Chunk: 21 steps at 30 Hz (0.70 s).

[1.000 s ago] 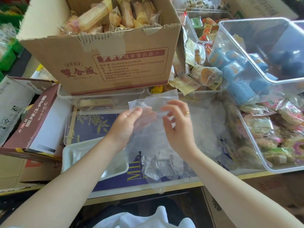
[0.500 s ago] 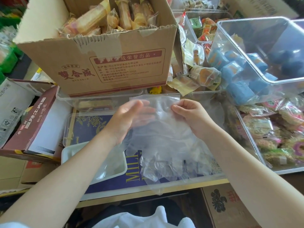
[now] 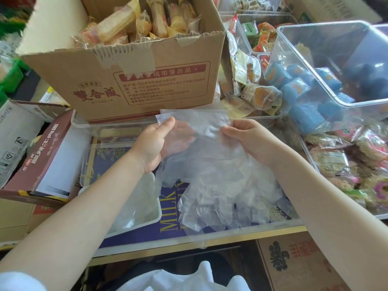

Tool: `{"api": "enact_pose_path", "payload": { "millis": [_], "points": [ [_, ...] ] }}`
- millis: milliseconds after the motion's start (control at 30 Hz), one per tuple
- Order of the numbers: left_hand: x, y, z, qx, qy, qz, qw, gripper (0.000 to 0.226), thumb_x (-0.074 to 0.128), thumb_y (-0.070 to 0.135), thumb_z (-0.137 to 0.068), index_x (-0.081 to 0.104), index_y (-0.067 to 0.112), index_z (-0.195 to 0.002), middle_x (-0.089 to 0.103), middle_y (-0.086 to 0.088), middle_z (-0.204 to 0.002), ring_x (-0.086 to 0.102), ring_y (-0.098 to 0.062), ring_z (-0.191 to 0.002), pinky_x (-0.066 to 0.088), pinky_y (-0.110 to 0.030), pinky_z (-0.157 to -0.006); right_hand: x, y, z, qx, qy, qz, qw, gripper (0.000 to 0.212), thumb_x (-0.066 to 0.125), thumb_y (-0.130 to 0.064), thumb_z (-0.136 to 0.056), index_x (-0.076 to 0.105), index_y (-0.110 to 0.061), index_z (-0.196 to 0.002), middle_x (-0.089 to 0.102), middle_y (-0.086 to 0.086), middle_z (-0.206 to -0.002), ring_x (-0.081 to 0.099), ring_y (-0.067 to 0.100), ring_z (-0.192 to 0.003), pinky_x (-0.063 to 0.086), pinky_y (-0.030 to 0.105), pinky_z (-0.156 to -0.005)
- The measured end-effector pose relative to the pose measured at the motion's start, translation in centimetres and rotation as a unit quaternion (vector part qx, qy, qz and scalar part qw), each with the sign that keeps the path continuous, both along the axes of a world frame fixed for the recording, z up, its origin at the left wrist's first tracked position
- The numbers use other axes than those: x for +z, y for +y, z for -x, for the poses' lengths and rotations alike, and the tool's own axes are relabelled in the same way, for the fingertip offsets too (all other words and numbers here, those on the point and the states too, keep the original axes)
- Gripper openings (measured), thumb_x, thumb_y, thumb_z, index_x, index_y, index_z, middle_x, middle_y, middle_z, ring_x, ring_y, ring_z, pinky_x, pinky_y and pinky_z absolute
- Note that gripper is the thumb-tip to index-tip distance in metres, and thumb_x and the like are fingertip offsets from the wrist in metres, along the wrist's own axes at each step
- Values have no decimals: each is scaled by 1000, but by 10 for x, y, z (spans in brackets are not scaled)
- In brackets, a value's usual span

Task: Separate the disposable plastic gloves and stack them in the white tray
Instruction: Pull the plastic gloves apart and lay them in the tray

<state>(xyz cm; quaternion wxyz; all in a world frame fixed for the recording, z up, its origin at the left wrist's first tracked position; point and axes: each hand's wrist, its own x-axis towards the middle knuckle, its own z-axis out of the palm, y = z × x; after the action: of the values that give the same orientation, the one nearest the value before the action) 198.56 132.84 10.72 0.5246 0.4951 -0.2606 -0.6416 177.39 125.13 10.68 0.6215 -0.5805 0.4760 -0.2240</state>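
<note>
Clear disposable plastic gloves (image 3: 212, 171) hang as a bunch in front of me, cuffs up and fingers down over a dark blue box. My left hand (image 3: 156, 143) pinches the left side of the cuffs, thumb in front and fingers behind the film. My right hand (image 3: 249, 139) pinches the right side of the cuffs. The white tray (image 3: 156, 215) lies at the lower left under my left forearm, with clear gloves lying flat in it.
A cardboard box of wrapped cakes (image 3: 134, 66) stands just behind the hands. Clear bins (image 3: 327, 66) with blue packets and other snacks fill the right. A brown carton (image 3: 48, 152) lies at the left. The table's front edge (image 3: 210, 242) runs below the gloves.
My right hand slid from the middle of the cuff to its right edge. Both hands spread the cuffs apart and lifted them slightly; the glove bunch now hangs wider.
</note>
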Motion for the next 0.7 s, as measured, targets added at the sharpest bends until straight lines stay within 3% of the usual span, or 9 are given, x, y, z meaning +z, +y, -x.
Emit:
{"api": "enact_pose_path", "payload": {
  "millis": [133, 267, 433, 567, 700],
  "points": [
    [-6, 6, -7, -73, -78, -5, 994, 34, 48, 39, -86, 59, 13, -106, 74, -2, -92, 71, -18, -85, 57, -27, -69, 5, -4, -3, -59, -29, 23, 998, 16, 58, -10, -91, 59, -10, -75, 59, 0, -67, 54, 10, -61, 42, 26, -63],
    [-18, 15, -9, -91, -151, 8, 984, 26, 60, 28, -78, 57, 16, -100, 75, 1, -88, 71, -14, -78, 55, -23, -68, 4, -6, -3, -95, -91, -2, 991, 22, 53, -5, -93, 54, -13, -72, 58, -8, -59, 53, 3, -53, 44, 16, -56],
    [-23, 20, -13, -106, -191, 30, 975, 18, 66, 15, -77, 58, 14, -93, 74, 0, -81, 69, -15, -73, 52, -29, -69, 5, -6, -7, -121, -174, -30, 977, 21, 45, 4, -95, 52, -6, -78, 54, -8, -47, 50, -1, -43, 46, 12, -52],
    [-21, 19, -18, -67, -181, 33, 981, 4, 57, 9, -88, 59, 12, -86, 73, -1, -73, 69, -13, -67, 53, -25, -59, 6, -9, -3, -111, -156, -9, 982, 21, 48, 5, -92, 58, -9, -81, 58, -7, -53, 52, 2, -45, 46, 15, -49],
    [-11, 19, -24, -123, -132, 34, 983, 20, 51, 29, -93, 64, 14, -99, 74, -4, -85, 70, -15, -76, 54, -21, -62, 8, -12, 1, -97, -131, -8, 987, 21, 50, 6, -90, 60, -10, -81, 60, -6, -55, 54, 4, -47, 46, 17, -49]
  ]
}}
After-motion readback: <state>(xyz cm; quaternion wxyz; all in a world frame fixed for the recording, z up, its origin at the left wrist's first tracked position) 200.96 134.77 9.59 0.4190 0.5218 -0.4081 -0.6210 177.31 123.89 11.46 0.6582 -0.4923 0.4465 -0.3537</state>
